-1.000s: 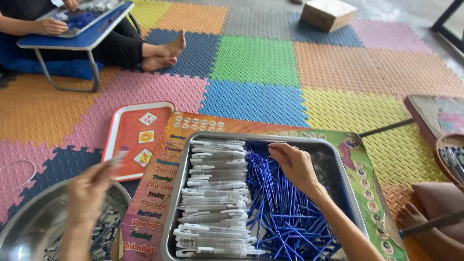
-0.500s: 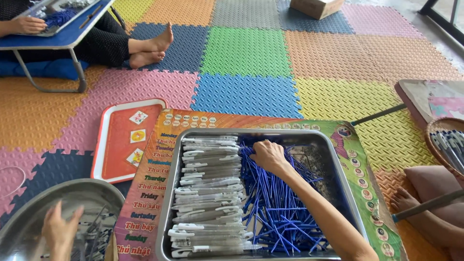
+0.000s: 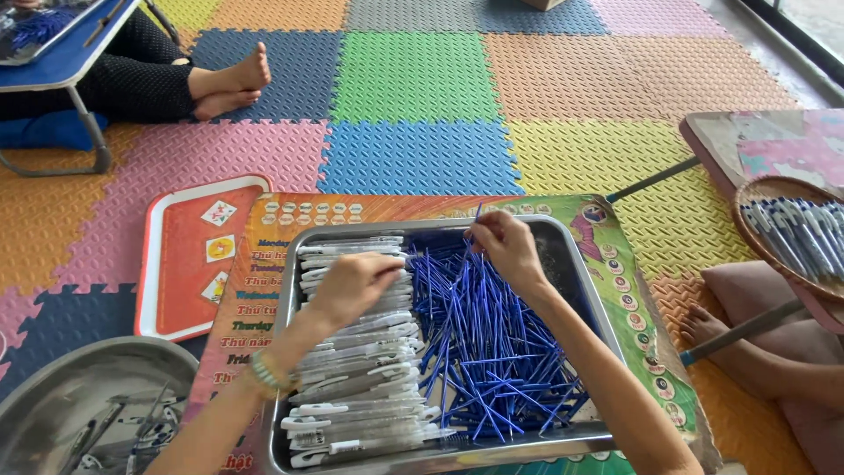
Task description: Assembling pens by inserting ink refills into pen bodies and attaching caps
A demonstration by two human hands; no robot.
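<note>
We note a rectangular steel tray (image 3: 576, 264) resting on a low table with a colourful printed top (image 3: 264, 264), both hands at work inside it. The tray holds two lots: a stack of white pen barrels (image 3: 360, 387) along its left half, lying roughly crosswise, and a loose heap of blue refills (image 3: 492, 352) filling its right half.

The left hand (image 3: 352, 286) rests on the upper part of the white barrels, fingers curled downward and drawn together; we cannot tell whether they grip one barrel or merely touch the stack. A beaded bracelet (image 3: 264, 371) sits on that wrist.

The right hand (image 3: 508, 251) is over the far end of the blue heap, fingertips pinched on a single blue refill (image 3: 475, 224) that stands nearly upright, its tip rising just past the tray's far rim.

Surroundings (none in contact with either hand): a red plastic tray (image 3: 189, 264) lies on the foam floor mat (image 3: 413, 79) just left of the table, and a round steel bowl (image 3: 88, 396) with assorted pen parts sits at lower left. At the right, a woven basket (image 3: 774, 189) holds assembled pens. Another person's bare feet (image 3: 224, 88) show at upper left beside a small blue folding table (image 3: 61, 62), and a further bare foot (image 3: 703, 325) lies at the right.
</note>
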